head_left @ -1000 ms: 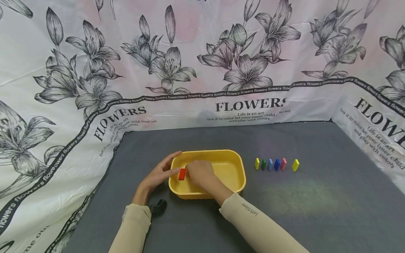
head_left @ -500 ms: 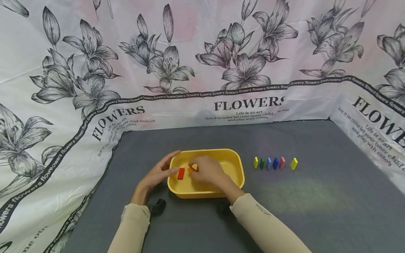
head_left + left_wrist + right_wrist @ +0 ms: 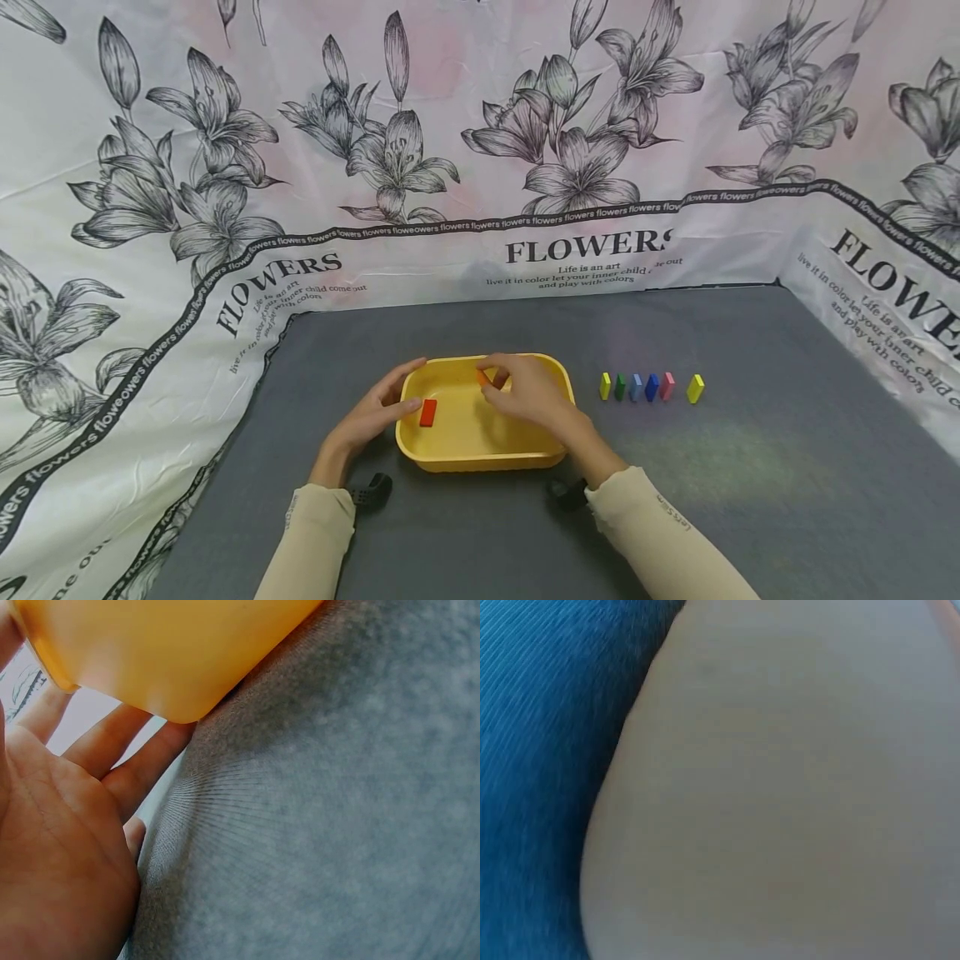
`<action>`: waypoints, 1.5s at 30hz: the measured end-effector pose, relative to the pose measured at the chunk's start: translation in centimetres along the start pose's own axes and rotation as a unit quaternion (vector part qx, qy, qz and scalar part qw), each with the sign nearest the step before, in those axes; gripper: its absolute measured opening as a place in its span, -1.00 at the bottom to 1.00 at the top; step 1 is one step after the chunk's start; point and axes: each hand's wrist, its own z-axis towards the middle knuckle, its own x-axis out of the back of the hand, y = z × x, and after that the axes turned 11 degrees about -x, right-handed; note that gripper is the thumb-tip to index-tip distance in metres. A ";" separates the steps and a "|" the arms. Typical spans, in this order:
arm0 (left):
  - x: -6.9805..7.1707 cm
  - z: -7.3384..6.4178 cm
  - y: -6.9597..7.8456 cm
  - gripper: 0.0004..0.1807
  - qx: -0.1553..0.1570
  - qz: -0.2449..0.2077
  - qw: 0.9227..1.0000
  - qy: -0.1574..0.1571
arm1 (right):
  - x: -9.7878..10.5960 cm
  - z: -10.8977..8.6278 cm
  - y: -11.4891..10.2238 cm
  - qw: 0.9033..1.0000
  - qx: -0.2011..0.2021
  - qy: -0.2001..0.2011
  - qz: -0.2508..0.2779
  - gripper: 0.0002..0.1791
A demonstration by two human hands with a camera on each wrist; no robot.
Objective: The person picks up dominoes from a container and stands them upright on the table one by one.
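A yellow plastic tub (image 3: 480, 460) stands on the dark grey table. My left hand (image 3: 372, 417) holds its left end, thumb over the rim and fingers along the outer wall; the left wrist view shows those fingers (image 3: 150, 766) against the tub (image 3: 180, 656). Above the tub's right half, my right hand (image 3: 531, 392) pinches a small orange block (image 3: 482, 378), mostly covered by the fingers. Flat on the tub's floor near my left thumb lies a red block (image 3: 427, 412). A pale, blurred surface fills most of the right wrist view, and no fingers can be made out there.
Right of the tub, small blocks stand upright in a row: yellow (image 3: 605, 386), green (image 3: 620, 387), light blue (image 3: 636, 387), dark blue (image 3: 652, 387), pink (image 3: 667, 387), and, after a gap, another yellow block (image 3: 695, 389). A flower-printed cloth (image 3: 420, 275) hangs behind the table.
My right hand has picked the orange block up from the tub's left part and moved right and slightly away with it. The left hand stays on the rim; the red block has not moved.
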 end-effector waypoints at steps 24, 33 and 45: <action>-0.3 -0.1 -0.1 -0.26 0.002 0.007 1.000 0.008 | 6.7 -3.3 5.4 0.989 -0.033 0.107 0.097 -0.64; -0.2 -0.2 -0.1 -0.24 -0.006 0.007 1.000 0.005 | 10.0 -4.7 8.7 0.983 -0.056 0.133 0.114 -0.60; -0.2 -0.2 -0.1 -0.24 0.001 0.007 1.000 0.006 | 13.4 -6.8 12.5 0.978 -0.075 0.139 0.139 -0.55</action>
